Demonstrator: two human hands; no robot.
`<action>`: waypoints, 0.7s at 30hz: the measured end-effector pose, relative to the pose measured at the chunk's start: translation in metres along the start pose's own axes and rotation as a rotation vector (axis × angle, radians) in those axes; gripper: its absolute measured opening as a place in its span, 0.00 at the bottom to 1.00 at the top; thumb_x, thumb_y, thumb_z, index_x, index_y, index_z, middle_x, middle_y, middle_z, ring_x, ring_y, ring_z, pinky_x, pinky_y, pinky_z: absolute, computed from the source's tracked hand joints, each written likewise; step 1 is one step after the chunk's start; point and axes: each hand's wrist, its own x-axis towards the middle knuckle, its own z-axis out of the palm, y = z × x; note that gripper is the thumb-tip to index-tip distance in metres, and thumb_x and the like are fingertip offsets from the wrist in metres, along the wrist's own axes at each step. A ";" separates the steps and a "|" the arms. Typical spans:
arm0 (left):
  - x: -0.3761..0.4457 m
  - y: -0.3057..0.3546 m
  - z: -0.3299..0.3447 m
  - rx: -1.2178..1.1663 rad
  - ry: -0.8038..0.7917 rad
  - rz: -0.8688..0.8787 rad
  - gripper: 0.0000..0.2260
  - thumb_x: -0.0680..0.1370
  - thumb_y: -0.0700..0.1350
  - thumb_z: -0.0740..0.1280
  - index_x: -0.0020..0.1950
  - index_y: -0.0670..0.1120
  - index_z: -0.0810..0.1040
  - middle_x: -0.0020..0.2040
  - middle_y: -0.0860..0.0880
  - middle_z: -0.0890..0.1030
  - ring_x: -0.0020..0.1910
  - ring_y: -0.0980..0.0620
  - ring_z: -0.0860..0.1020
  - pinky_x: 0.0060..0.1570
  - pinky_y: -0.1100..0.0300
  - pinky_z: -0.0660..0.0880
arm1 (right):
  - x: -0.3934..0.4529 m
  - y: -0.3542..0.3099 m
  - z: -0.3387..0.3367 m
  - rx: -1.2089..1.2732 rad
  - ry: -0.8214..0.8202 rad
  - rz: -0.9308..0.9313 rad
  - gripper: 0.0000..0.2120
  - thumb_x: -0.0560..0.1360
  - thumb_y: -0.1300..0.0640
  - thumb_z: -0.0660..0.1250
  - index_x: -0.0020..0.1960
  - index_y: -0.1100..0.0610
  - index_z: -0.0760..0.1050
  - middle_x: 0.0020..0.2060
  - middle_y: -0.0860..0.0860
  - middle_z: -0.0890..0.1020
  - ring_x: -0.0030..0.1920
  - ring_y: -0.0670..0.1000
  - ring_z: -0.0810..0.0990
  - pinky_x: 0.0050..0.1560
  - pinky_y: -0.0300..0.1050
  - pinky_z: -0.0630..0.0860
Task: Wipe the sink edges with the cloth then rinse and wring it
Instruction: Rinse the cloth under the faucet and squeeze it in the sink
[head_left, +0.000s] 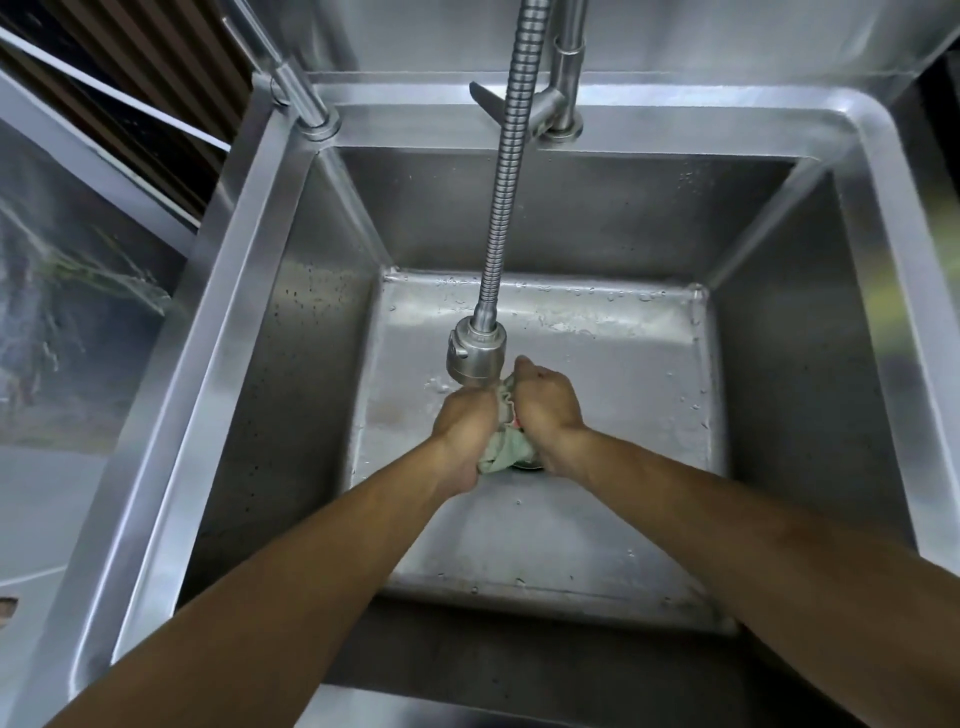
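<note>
Left hand (465, 434) and right hand (548, 402) clench the bunched pale-green cloth (506, 447) between them, below the steel spray head (477, 356), above the wet stainless-steel sink (779, 332) floor.

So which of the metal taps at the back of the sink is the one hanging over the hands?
The flexible ribbed hose tap; its spray head hangs just above the cloth. The plain tap stands at the sink's back-left corner.

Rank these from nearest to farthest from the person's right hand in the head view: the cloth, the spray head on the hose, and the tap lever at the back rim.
From the right hand:
1. The cloth, gripped in both hands, between them.
2. The spray head, just up and left of the hand, above the cloth.
3. The tap lever, far back on the sink's rear rim.
</note>
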 end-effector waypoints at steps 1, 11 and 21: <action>0.002 0.002 -0.003 0.009 0.030 0.014 0.11 0.80 0.47 0.64 0.44 0.42 0.82 0.39 0.40 0.86 0.44 0.44 0.84 0.44 0.52 0.79 | -0.002 0.000 0.003 -0.017 -0.008 -0.027 0.20 0.81 0.45 0.56 0.36 0.54 0.74 0.35 0.54 0.81 0.38 0.56 0.80 0.42 0.47 0.77; -0.013 -0.010 0.016 -0.007 0.084 -0.024 0.19 0.83 0.57 0.61 0.50 0.45 0.84 0.46 0.41 0.87 0.45 0.44 0.86 0.52 0.48 0.84 | -0.015 0.016 -0.018 -0.156 -0.066 -0.075 0.18 0.82 0.54 0.58 0.34 0.54 0.73 0.32 0.50 0.79 0.37 0.53 0.78 0.39 0.43 0.69; -0.007 0.002 -0.008 0.040 0.101 0.006 0.09 0.81 0.43 0.63 0.46 0.44 0.81 0.41 0.43 0.84 0.36 0.47 0.82 0.27 0.64 0.73 | 0.004 -0.013 -0.003 -0.211 -0.131 -0.122 0.19 0.83 0.49 0.59 0.37 0.55 0.74 0.36 0.53 0.80 0.41 0.56 0.78 0.36 0.45 0.69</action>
